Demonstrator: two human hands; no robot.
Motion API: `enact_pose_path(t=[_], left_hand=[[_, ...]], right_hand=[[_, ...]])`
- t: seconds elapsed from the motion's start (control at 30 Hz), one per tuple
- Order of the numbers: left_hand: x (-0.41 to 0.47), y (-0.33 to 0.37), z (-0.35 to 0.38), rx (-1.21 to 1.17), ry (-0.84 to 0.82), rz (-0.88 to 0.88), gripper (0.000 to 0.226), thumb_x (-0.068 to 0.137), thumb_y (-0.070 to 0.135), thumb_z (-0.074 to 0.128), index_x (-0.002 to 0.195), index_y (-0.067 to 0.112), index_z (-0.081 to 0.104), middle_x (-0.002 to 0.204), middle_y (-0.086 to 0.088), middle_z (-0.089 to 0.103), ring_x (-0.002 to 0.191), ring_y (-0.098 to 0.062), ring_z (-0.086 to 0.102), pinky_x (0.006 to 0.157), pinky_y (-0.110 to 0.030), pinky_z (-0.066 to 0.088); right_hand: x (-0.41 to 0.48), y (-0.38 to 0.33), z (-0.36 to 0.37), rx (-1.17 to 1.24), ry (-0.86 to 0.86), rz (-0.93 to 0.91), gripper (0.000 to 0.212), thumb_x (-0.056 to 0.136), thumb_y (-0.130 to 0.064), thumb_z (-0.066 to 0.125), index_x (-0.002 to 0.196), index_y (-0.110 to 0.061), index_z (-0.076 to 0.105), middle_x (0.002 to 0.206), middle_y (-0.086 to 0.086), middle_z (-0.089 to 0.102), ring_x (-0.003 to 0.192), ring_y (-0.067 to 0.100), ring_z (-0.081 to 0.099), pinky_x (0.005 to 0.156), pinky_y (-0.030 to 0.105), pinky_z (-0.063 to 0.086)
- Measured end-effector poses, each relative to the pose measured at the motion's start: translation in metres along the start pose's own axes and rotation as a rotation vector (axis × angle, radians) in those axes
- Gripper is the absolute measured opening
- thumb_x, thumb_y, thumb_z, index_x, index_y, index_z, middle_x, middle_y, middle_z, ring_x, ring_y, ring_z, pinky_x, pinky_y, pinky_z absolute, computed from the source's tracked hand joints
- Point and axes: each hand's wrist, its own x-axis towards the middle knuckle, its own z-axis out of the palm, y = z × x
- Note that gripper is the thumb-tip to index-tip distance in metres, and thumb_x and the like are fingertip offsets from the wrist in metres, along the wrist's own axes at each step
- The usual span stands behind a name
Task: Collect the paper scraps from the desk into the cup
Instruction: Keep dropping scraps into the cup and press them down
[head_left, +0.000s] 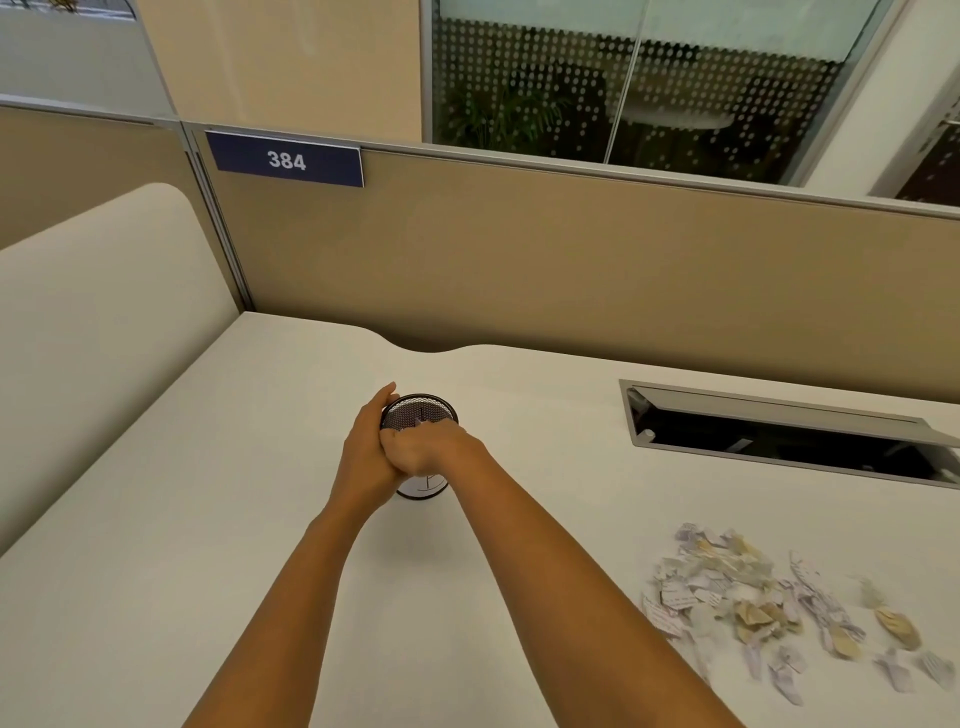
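Note:
A black mesh cup (425, 411) stands upright on the white desk (208, 545), a little left of centre. My left hand (366, 447) grips the cup's left side. My right hand (423, 452) is curled over the near rim and holds paper scraps, a white bit showing at its fingertips above the opening. A loose pile of torn white and tan paper scraps (769, 603) lies on the desk at the lower right, well away from both hands.
A tan partition (519, 260) with a blue plate reading 384 (285, 160) runs along the desk's back. A cream side panel (93, 322) bounds the left. An open cable hatch with a raised metal lid (779, 431) is set into the desk at the right.

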Motion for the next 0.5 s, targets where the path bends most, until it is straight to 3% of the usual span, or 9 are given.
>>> enact_pose_path(t=[0.1, 0.17, 0.27, 0.4, 0.5], left_hand=[[0.001, -0.001, 0.001, -0.029, -0.006, -0.011, 0.065, 0.083, 0.008, 0.064, 0.140, 0.025, 0.036, 0.141, 0.000, 0.044, 0.124, -0.019, 0.047, 0.095, -0.023, 0.040], [0.001, -0.001, 0.001, -0.022, -0.033, -0.007, 0.073, 0.079, 0.007, 0.069, 0.141, 0.024, 0.034, 0.142, 0.000, 0.043, 0.125, -0.019, 0.046, 0.096, -0.025, 0.039], [0.000, 0.000, -0.001, 0.015, -0.061, -0.007, 0.081, 0.075, 0.008, 0.073, 0.143, 0.023, 0.031, 0.145, -0.002, 0.041, 0.129, -0.021, 0.044, 0.100, -0.027, 0.036], [-0.002, 0.009, -0.001, 0.098, -0.093, -0.005, 0.099, 0.064, 0.018, 0.084, 0.145, 0.019, 0.028, 0.143, -0.006, 0.045, 0.130, -0.026, 0.045, 0.107, -0.042, 0.040], [-0.011, 0.018, 0.003, 0.262, -0.052, 0.044, 0.102, 0.063, 0.032, 0.085, 0.146, 0.020, 0.027, 0.145, -0.005, 0.043, 0.133, -0.025, 0.041, 0.109, -0.044, 0.038]], right_hand=[[-0.005, 0.001, -0.002, -0.068, 0.038, -0.042, 0.057, 0.097, -0.039, 0.016, 0.140, -0.011, 0.040, 0.145, 0.016, 0.043, 0.134, 0.033, 0.037, 0.113, 0.041, 0.027], [-0.011, 0.003, -0.003, -0.090, 0.087, -0.101, 0.050, 0.099, -0.031, 0.019, 0.124, -0.005, 0.054, 0.130, 0.019, 0.055, 0.116, 0.033, 0.051, 0.103, 0.041, 0.037], [-0.022, 0.006, -0.002, -0.078, 0.219, -0.161, 0.040, 0.099, -0.022, 0.027, 0.109, 0.000, 0.060, 0.113, 0.019, 0.064, 0.094, 0.028, 0.056, 0.086, 0.037, 0.044], [-0.044, 0.022, -0.007, -0.011, 0.530, -0.248, 0.029, 0.095, -0.016, 0.041, 0.116, -0.005, 0.059, 0.112, 0.014, 0.062, 0.102, 0.028, 0.058, 0.084, 0.036, 0.049], [-0.067, 0.054, -0.010, 0.086, 0.752, -0.288, 0.025, 0.095, -0.011, 0.045, 0.115, -0.008, 0.059, 0.115, 0.011, 0.061, 0.106, 0.023, 0.055, 0.088, 0.034, 0.049]])
